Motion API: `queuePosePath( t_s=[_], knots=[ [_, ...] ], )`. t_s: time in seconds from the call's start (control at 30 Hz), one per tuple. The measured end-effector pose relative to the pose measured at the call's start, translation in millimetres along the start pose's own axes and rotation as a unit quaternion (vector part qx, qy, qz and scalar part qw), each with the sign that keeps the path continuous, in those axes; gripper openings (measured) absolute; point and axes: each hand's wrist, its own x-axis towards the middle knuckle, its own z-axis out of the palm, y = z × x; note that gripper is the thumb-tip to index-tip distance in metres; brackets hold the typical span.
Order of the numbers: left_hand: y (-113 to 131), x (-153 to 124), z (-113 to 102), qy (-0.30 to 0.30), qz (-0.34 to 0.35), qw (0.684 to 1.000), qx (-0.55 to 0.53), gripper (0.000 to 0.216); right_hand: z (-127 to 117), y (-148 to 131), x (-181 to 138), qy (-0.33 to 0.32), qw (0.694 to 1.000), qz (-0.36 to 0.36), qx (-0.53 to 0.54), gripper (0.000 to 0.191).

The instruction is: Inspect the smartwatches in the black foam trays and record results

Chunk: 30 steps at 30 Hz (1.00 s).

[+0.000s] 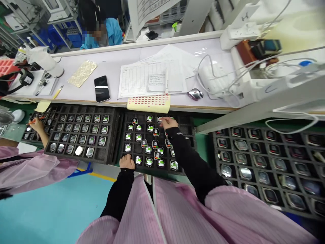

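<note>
In the head view, a black foam tray (pixel 183 128) full of smartwatches lies in front of me, many with green-and-white screens lit. My right hand (pixel 169 122) reaches to its back row, fingertips pinched at a smartwatch (pixel 159 119) and partly covering it. At the front left corner of the tray, my left hand (pixel 127 162) rests with fingers bent over the rim. A few watches, such as one smartwatch (pixel 157 155) showing an orange mark, lie tilted across the dividers instead of flat in a compartment.
Stacked watch trays stand left (pixel 111 135) and right (pixel 230 159). A co-worker's hand (pixel 37 125) holds an orange tool at far left. Behind, a shelf carries a phone (pixel 102 88), papers (pixel 132 79), a marker (pixel 167 81) and cables. A yellow sticker sheet (pixel 148 104) overhangs its edge.
</note>
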Motion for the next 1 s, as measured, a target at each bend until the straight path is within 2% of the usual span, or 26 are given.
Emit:
queuePosePath(
  t_s=[0.1,0.2,0.27,0.37,0.47,0.63,1.0],
  knots=[
    [-1,1,0,0.018,0.002,1.0,-0.008,0.011,-45,59,-36,0.092,0.993,0.069,-0.011,0.039],
    [-1,3,0,0.027,0.012,0.999,-0.015,0.012,-74,119,-81,0.167,0.971,0.16,-0.06,0.035],
    [-1,4,1,0.029,0.016,0.999,-0.018,0.013,-80,151,-114,0.185,0.954,0.22,-0.087,0.033],
    [-1,6,1,0.032,0.016,0.999,-0.015,0.013,-73,184,-154,0.176,0.934,0.287,-0.12,0.034],
    [0,8,1,0.035,0.015,0.999,-0.004,0.014,-57,198,-174,0.193,0.919,0.318,-0.128,0.036],
    [1,7,2,0.024,0.005,1.0,0.0,0.016,-37,202,-173,0.237,0.902,0.332,-0.143,0.039],
    [2,5,1,0.016,-0.005,1.0,0.005,0.017,-24,208,-180,0.283,0.896,0.279,-0.198,0.037]
  ],
)
